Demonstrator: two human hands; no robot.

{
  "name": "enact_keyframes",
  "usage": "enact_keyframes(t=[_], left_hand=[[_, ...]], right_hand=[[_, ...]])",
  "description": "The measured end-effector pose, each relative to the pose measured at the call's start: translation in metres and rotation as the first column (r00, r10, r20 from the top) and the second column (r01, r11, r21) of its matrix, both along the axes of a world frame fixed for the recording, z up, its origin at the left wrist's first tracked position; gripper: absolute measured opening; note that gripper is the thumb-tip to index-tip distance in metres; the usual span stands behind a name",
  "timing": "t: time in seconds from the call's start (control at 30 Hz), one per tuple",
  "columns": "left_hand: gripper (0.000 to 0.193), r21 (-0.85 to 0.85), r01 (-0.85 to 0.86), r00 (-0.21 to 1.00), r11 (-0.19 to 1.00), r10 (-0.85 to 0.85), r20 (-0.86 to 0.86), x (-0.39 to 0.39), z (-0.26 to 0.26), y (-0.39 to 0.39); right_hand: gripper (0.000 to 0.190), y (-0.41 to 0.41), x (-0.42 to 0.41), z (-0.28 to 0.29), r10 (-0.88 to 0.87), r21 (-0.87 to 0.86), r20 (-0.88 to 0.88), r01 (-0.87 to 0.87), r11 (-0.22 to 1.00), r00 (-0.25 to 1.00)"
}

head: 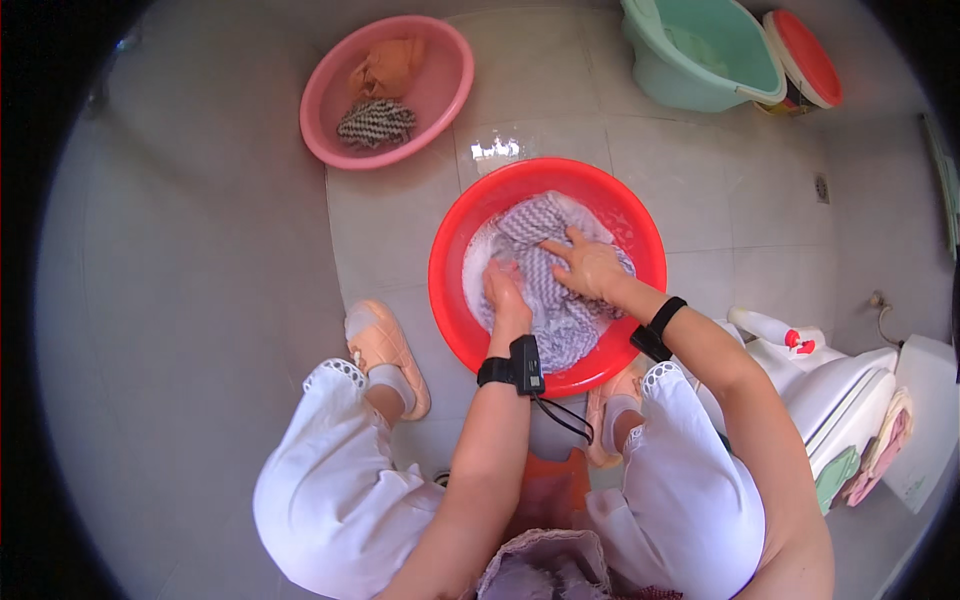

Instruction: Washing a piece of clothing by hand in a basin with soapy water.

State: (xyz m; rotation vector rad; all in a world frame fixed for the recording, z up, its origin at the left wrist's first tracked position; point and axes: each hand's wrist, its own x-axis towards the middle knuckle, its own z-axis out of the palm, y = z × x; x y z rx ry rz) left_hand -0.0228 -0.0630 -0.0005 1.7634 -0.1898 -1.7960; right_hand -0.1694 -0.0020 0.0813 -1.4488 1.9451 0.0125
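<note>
A red plastic basin (447, 330) stands on the tiled floor before me, holding sudsy water and a wet cloth with a grey and white zigzag pattern (536, 262). My left hand (507, 289) is in the suds at the cloth's left side, palm partly turned up; whether it grips any fabric cannot be told. On the upper right part of the cloth rests my right hand (589, 266), its fingers spread. Both wrists wear black straps with small devices, and a cable runs from the left one.
A pink basin (313, 124) with an orange cloth and a patterned cloth stands at the upper left. At the upper right are a mint green tub (667, 86) and a red-lidded bucket (806, 56). A white toilet (840, 397) with a bottle (761, 326) on it is at the right.
</note>
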Motion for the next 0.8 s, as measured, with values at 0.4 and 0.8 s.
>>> enact_keyframes(t=[0.4,0.8], left_hand=[[0.021,0.235,0.926,-0.372,-0.294,-0.623,0.688,-0.001,0.018,0.061],[0.051,0.096,-0.018,0.883,0.995,0.061,-0.465,0.011,0.028,0.002]], right_hand=[[0.036,-0.022,0.008,-0.017,0.028,-0.142,-0.441,-0.100,0.985,0.897],[0.062,0.006,0.008,-0.025,-0.218,-0.279,-0.130,0.175,0.944,0.967]])
